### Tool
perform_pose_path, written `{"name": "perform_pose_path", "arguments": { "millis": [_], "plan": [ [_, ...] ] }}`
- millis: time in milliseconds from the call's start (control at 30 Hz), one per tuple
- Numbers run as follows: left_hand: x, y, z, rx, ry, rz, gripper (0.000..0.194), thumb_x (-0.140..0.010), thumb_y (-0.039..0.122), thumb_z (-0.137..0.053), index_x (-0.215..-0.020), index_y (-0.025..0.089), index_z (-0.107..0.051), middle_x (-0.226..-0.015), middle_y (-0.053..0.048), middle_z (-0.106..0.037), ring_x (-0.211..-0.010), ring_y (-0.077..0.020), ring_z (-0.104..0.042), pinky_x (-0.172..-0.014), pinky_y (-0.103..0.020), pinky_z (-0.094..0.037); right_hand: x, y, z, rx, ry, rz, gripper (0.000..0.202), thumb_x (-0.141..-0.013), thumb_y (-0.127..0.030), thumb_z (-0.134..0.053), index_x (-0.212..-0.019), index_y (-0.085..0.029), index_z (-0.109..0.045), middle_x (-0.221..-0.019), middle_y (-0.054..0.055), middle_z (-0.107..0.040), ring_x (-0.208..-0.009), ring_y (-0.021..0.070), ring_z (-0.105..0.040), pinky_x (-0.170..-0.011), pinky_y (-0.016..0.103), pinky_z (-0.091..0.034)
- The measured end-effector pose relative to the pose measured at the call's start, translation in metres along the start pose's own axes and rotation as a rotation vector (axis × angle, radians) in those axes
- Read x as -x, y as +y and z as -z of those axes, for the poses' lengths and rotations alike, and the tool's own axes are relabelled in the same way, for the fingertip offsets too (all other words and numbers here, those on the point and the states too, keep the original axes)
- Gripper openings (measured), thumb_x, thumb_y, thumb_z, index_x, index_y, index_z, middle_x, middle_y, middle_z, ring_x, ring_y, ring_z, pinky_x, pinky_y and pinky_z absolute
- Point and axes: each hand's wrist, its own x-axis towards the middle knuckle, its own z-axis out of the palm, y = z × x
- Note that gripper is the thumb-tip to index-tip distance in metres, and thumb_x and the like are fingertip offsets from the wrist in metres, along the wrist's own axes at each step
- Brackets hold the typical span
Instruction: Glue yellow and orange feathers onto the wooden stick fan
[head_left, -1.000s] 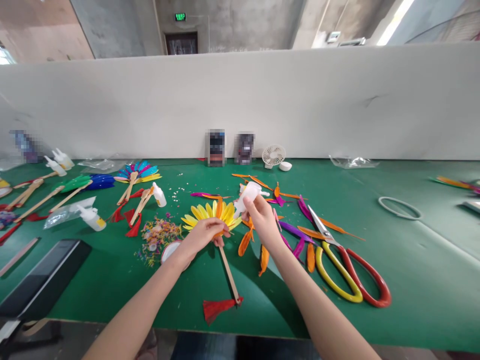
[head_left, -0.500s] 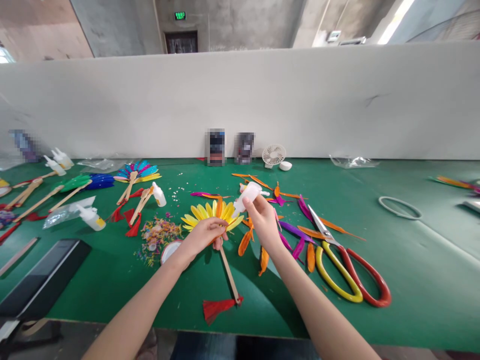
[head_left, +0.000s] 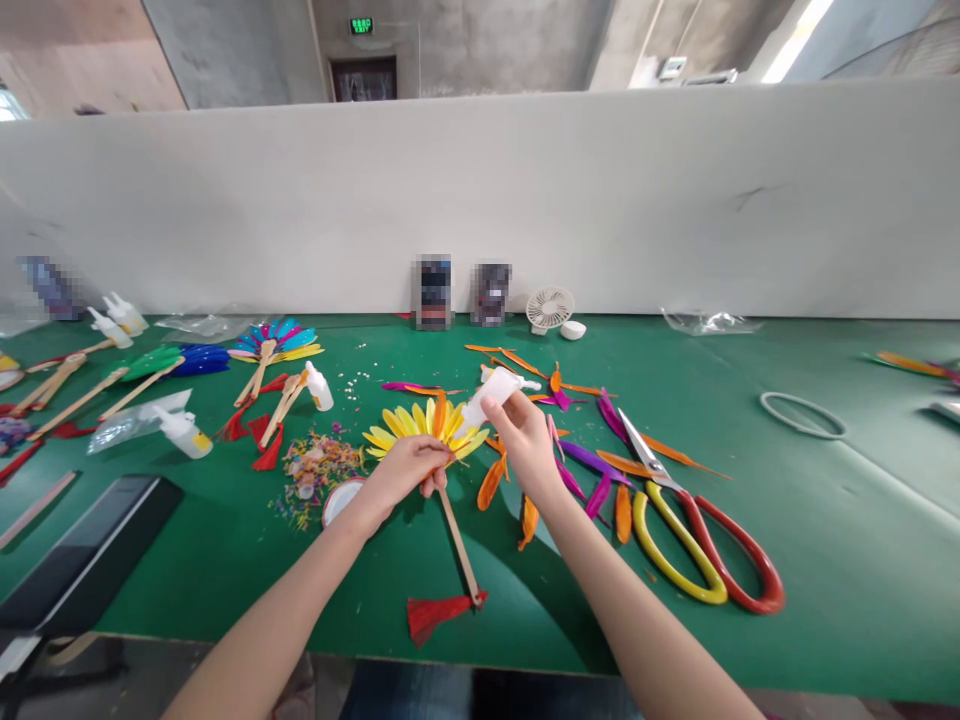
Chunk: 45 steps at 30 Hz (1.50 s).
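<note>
My left hand (head_left: 409, 472) is closed around the base of a yellow feather fan (head_left: 391, 428), where the feathers meet its wooden handle. An orange feather (head_left: 440, 412) stands upright over the yellow ones. The handle slants toward the table's front edge and ends in a red tassel (head_left: 429, 618). In my right hand (head_left: 529, 445) is a white glue bottle (head_left: 484, 400), tilted with its lower end at the fan's right side. Whether its tip touches the feathers, I cannot tell. Loose orange feathers (head_left: 491, 482) and purple feathers (head_left: 592, 460) lie around my right hand.
Large scissors (head_left: 679, 515) with yellow and red handles lie open at right, near a pale ring (head_left: 802, 415). A pile of coloured scraps (head_left: 322, 470) sits left of the fan. Farther left are more glue bottles (head_left: 184, 432), finished fans (head_left: 277, 345) and a black box (head_left: 90, 550).
The glue bottle in my right hand has shifted slightly left and down along the fan's right side. My left hand keeps its hold on the fan with hardly any movement.
</note>
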Motion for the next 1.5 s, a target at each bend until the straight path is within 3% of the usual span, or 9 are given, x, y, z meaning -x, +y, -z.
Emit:
{"name": "perform_pose_path", "arguments": {
  "millis": [333, 933, 1333, 1500],
  "plan": [
    [-0.0005, -0.0042, 0.0000, 0.076, 0.008, -0.015, 0.012, -0.067, 0.023, -0.050, -0.058, 0.015, -0.053, -0.041, 0.007, -0.046, -0.035, -0.0048, -0.035, -0.056, -0.024, -0.041, 0.0016, 0.0012, 0.0005, 0.018, -0.027, -0.007, 0.031, -0.072, -0.048, -0.056, -0.082, -0.019, -0.056, -0.080, 0.004, -0.063, -0.079, 0.0197, -0.056, -0.068, 0.030, -0.044],
    [-0.0019, -0.0046, 0.0002, 0.036, 0.010, 0.002, 0.019, -0.065, 0.030, -0.054, -0.053, 0.017, -0.050, -0.039, 0.006, -0.044, -0.035, -0.0063, -0.037, -0.048, -0.023, -0.036, 0.0027, -0.0005, -0.0001, 0.016, -0.086, -0.037, 0.033, -0.069, -0.050, -0.058, -0.076, -0.018, -0.056, -0.070, 0.002, -0.060, -0.070, 0.0177, -0.054, -0.064, 0.029, -0.043],
    [-0.0012, -0.0050, 0.0017, 0.010, -0.016, -0.024, 0.023, -0.067, 0.030, -0.054, -0.049, 0.017, -0.047, -0.038, 0.006, -0.043, -0.036, -0.0062, -0.037, -0.051, -0.023, -0.036, 0.0023, -0.0009, -0.0005, -0.042, -0.031, -0.064, 0.029, -0.067, -0.046, -0.061, -0.076, -0.018, -0.058, -0.070, 0.000, -0.059, -0.067, 0.0151, -0.051, -0.061, 0.026, -0.041],
    [-0.0007, -0.0025, 0.0009, 0.015, -0.007, 0.011, 0.020, -0.067, 0.029, -0.053, -0.053, 0.017, -0.046, -0.038, 0.008, -0.038, -0.037, -0.0052, -0.035, -0.044, -0.020, -0.028, 0.0024, -0.0016, -0.0024, 0.000, -0.062, -0.051, 0.034, -0.067, -0.050, -0.060, -0.075, -0.018, -0.056, -0.072, 0.003, -0.063, -0.072, 0.0192, -0.057, -0.066, 0.030, -0.045]
  ]
}}
